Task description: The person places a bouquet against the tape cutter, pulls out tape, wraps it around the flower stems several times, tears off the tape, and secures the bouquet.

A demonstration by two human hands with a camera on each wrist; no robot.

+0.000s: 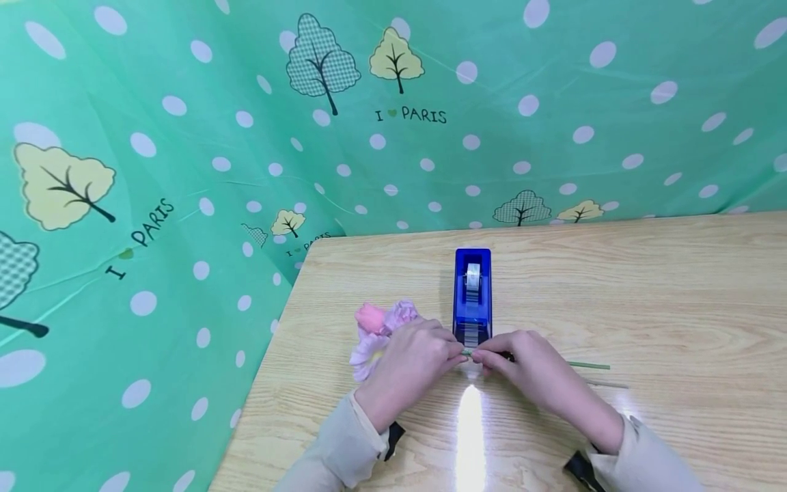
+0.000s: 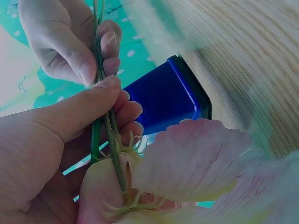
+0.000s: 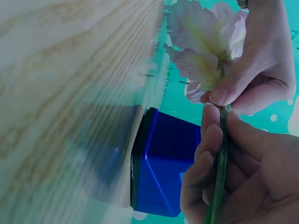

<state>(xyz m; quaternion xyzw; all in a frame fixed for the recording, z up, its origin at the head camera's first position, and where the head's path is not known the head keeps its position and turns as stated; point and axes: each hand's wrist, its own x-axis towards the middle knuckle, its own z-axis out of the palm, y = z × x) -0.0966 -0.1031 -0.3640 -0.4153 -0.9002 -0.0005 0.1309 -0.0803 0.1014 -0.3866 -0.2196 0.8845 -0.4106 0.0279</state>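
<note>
Artificial flowers point(image 1: 371, 335) with pink and pale lilac petals lie to the left, their green stems point(image 2: 112, 140) bundled together. My left hand point(image 1: 421, 359) pinches the stems between thumb and fingers, just below the blossoms. Right beside it, my right hand point(image 1: 525, 359) pinches the same stems farther down, and the stem ends come out past it to the right. In the right wrist view, both thumbs press on the stem point(image 3: 221, 158) close together. Just behind the fingertips stands a blue tape dispenser point(image 1: 473, 294) with a roll of clear tape.
The dispenser's serrated front faces the hands on the wooden table point(image 1: 676, 307). A green curtain point(image 1: 430, 184) with white dots and printed trees hangs along the back and left table edges. Glare from a light shows on the tabletop in front of the hands.
</note>
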